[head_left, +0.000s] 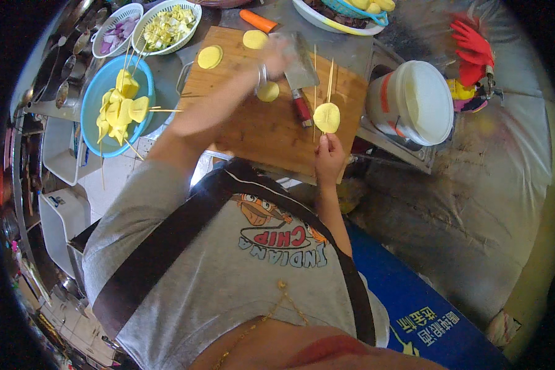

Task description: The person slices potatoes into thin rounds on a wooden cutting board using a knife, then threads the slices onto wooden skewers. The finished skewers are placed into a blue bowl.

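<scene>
My right hand (pixel 330 154) is closed near the right edge of the wooden cutting board (pixel 228 126), pinching a bamboo skewer (pixel 330 77) just below a round yellow slice, likely potato (pixel 327 117). The skewer runs up beyond this slice. Stretched across the board, my left hand (pixel 276 57) is smeared by motion, so its fingers cannot be made out. It is beside a cleaver (pixel 302 61) with a red handle and close to another yellow slice (pixel 254 39). More slices (pixel 210 57) lie at the board's far left, and one (pixel 268 92) is under my left wrist.
Left of the board stands a blue basin (pixel 89 117) with skewered yellow slices (pixel 120 114). Behind it are baskets of chopped cabbage (pixel 169 28) and purple onion (pixel 118 34). A carrot (pixel 258 21) lies beyond the board; a white bucket (pixel 425 102) and red gloves (pixel 473 49) are right.
</scene>
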The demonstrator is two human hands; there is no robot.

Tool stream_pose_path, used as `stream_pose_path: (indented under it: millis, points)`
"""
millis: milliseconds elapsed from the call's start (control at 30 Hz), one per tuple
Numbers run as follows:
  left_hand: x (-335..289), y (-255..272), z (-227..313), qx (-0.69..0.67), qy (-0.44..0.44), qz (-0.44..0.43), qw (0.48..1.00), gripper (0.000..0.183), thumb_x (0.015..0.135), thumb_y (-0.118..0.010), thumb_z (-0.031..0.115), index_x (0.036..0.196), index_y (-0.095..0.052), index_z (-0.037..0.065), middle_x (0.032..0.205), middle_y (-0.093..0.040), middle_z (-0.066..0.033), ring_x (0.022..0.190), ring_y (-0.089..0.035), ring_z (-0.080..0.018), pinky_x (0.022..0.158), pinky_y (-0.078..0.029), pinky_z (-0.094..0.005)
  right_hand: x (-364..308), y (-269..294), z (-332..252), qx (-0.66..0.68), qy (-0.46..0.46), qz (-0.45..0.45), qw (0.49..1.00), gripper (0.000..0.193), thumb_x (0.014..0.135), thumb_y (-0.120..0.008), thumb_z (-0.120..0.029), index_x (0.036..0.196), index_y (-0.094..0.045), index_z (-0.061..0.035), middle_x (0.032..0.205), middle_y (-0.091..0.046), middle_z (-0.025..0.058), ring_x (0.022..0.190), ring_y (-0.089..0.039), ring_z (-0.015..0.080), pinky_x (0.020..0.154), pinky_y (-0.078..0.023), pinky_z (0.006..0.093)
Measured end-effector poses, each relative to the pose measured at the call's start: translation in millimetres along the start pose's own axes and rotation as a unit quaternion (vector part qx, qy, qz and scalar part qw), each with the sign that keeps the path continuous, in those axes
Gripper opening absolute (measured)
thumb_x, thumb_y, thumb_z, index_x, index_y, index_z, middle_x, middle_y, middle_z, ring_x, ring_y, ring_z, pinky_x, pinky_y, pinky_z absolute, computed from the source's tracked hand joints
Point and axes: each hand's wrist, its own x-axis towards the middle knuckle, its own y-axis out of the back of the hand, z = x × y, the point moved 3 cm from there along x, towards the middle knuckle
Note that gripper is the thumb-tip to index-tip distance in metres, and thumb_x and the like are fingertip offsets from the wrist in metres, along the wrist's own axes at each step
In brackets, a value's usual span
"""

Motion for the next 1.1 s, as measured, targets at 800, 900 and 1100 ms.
stream_pose_path:
  millis: [800, 900, 1100]
  points:
    - [-81, 46, -18, -0.46, 0.238, 0.052, 0.854, 0.022, 0.087, -0.051, 0.021, 0.101, -0.054, 0.003, 0.081, -0.06, -0.0053, 0.065, -0.055, -0.0085, 0.049, -0.043, -0.0199, -57, -29, -16, -0.092, 0.018, -0.206, 0.974, 0.025, 0.084, -0.054, -0.011, 0.107, -0.057, -0.001, 0.061, -0.052, -0.0018, 0.054, -0.047, 0.0042, 0.05, -0.038, 0.0202]
    - [-80, 40, -24, -0.422, 0.231, 0.068, 0.874, 0.02, 0.087, -0.052, 0.019, 0.1, -0.053, 0.004, 0.076, -0.059, -0.0028, 0.058, -0.052, -0.0087, 0.047, -0.041, -0.0196, -64, -27, -19, -0.079, 0.016, -0.197, 0.977, 0.025, 0.084, -0.053, -0.01, 0.107, -0.056, -0.0007, 0.061, -0.052, -0.0016, 0.055, -0.047, 0.0044, 0.05, -0.038, 0.0204]
    - [-83, 25, -31, -0.491, 0.296, 0.008, 0.82, 0.012, 0.086, -0.049, 0.016, 0.091, -0.053, 0.006, 0.068, -0.056, -0.0026, 0.043, -0.046, -0.012, 0.04, -0.037, -0.0219, -70, -23, -18, -0.073, 0.02, -0.2, 0.977, 0.023, 0.084, -0.051, -0.009, 0.104, -0.056, 0.0013, 0.061, -0.052, -0.0008, 0.055, -0.046, 0.0043, 0.05, -0.038, 0.0204]
